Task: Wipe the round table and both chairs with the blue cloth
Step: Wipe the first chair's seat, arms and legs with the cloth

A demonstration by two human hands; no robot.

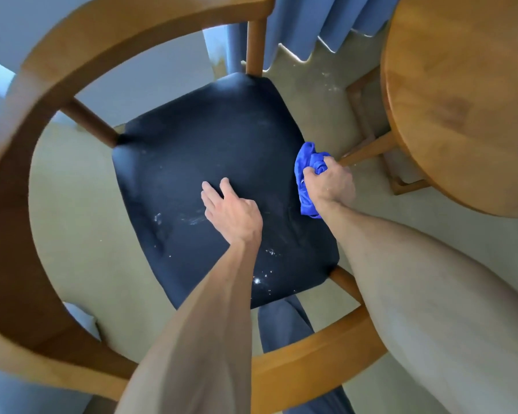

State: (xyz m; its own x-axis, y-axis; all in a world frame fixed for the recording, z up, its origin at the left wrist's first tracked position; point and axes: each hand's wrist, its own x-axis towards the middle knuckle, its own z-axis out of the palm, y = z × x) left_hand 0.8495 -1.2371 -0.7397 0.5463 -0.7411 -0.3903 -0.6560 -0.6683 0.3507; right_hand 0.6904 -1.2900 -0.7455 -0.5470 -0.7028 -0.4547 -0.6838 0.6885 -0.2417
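Observation:
I look straight down on a wooden chair [39,94] with a curved back rail and a dark navy seat [210,138]. White dust specks lie on the near part of the seat. My left hand [231,210] rests flat on the seat's middle, fingers apart, holding nothing. My right hand [329,180] is shut on the bunched blue cloth [304,174] at the seat's right edge. The round wooden table [461,94] fills the upper right.
Blue curtains [320,22] hang at the top beyond the chair. The table's wooden base [368,127] stands on the pale floor between chair and table. White crumbs dot the floor near the curtains. My trouser leg [281,324] shows under the chair's near rail.

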